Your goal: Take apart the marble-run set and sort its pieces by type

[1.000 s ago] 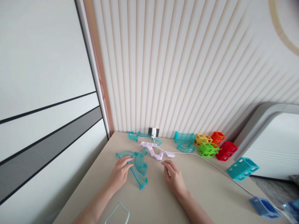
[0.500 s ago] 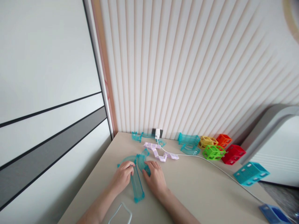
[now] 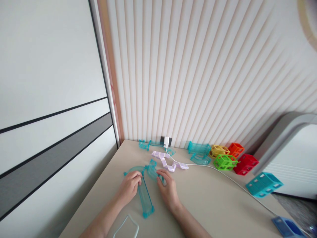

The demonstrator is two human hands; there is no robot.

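My left hand (image 3: 129,189) and my right hand (image 3: 168,189) rest on a beige table (image 3: 210,205), on either side of clear teal track pieces. A straight teal track piece (image 3: 146,200) lies between the hands, running toward me. My left fingers touch its far end, next to a curved teal piece (image 3: 133,169). My right fingers grip another curved teal piece (image 3: 153,171) at the straight piece's far end. A pale lilac zigzag piece (image 3: 169,163) lies just beyond my right hand.
At the wall stand more teal track pieces (image 3: 198,150), yellow (image 3: 218,150), orange (image 3: 235,148), green (image 3: 225,162) and red (image 3: 246,163) cage blocks, and a white charger (image 3: 166,142) with a cable. A teal block (image 3: 264,184) and blue block (image 3: 288,228) sit right. A clear piece (image 3: 127,228) lies near me.
My right hand moved left from the open table onto the curved teal piece. The straight piece was swung from a slant until it points toward me. The view shifted slightly.
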